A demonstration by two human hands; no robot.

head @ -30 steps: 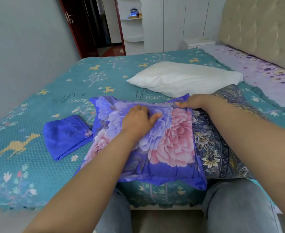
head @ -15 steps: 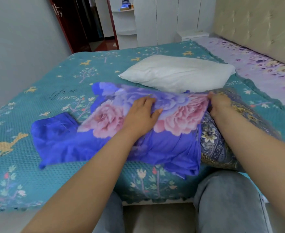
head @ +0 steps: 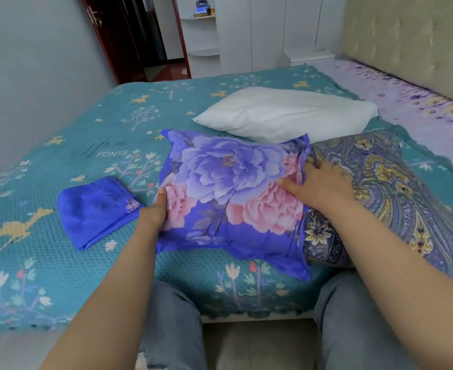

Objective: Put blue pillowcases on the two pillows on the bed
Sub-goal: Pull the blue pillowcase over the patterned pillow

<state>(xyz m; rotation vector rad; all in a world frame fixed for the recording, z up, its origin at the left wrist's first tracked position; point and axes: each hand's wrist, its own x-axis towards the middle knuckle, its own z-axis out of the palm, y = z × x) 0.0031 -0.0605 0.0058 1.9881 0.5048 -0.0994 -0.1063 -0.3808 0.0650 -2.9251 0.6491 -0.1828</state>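
The right hand [head: 318, 182] lies palm down at the open end of the blue floral pillowcase [head: 230, 193], thumb pressing the cloth; whether its fingers pinch the hem or only press on it cannot be told. The left hand [head: 154, 212] grips the case's closed end, thumb on top and fingers curled underneath. Both forearms reach forward from the person's lap, the right one crossing over the pillow.

The case is partly on the paisley-patterned blue and yellow pillow [head: 396, 193]: the covered end looks filled, while most of the pillow sticks out to the right. So the step in hand seems to be drawing the first case along the pillow. Next, the right hand likely needs a firm hold on the hem to pull it rightward while the left steadies the stuffed end.

Just left lies a folded plain blue pillowcase [head: 94, 212]. Beyond, a bare white pillow [head: 286, 113] waits on the teal patterned bedspread [head: 60, 263].
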